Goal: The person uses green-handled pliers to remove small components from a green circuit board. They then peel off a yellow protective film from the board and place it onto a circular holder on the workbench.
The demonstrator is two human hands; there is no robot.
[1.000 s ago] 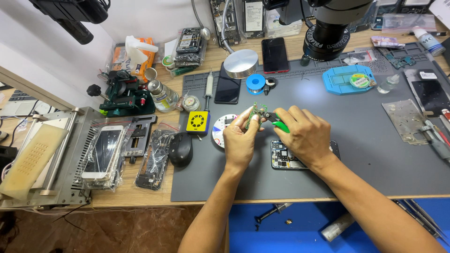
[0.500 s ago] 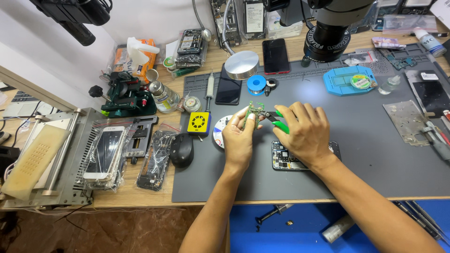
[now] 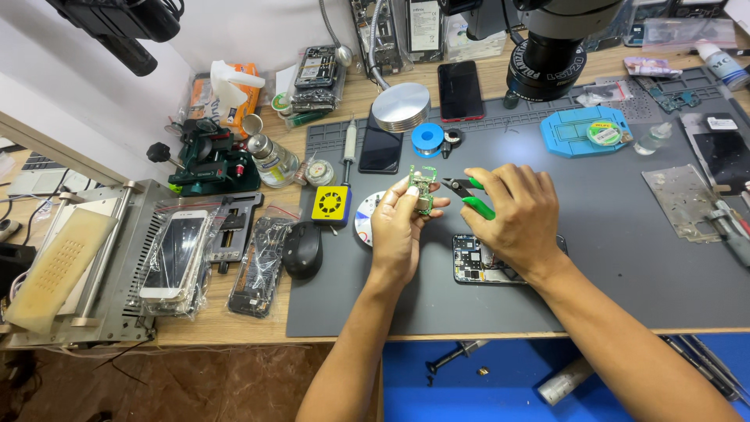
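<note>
Left hand (image 3: 400,227): pinches small green circuit board (image 3: 423,187). Right hand (image 3: 519,219): grips green-handled cutters (image 3: 469,195), tips touching board. Below: opened phone (image 3: 476,259) on grey mat (image 3: 609,258), desk (image 3: 234,332).

Both forearms rise from bottom of frame to centre: left hand (image 3: 400,227) raised, fingers pinched closed near its top, right hand (image 3: 516,215) just beside it, knuckles up, fingers curled in a closed grip.

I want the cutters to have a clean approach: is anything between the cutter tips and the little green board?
Nothing visible. The cutters in the right hand point straight at the green board, pinched in the left hand.
</note>
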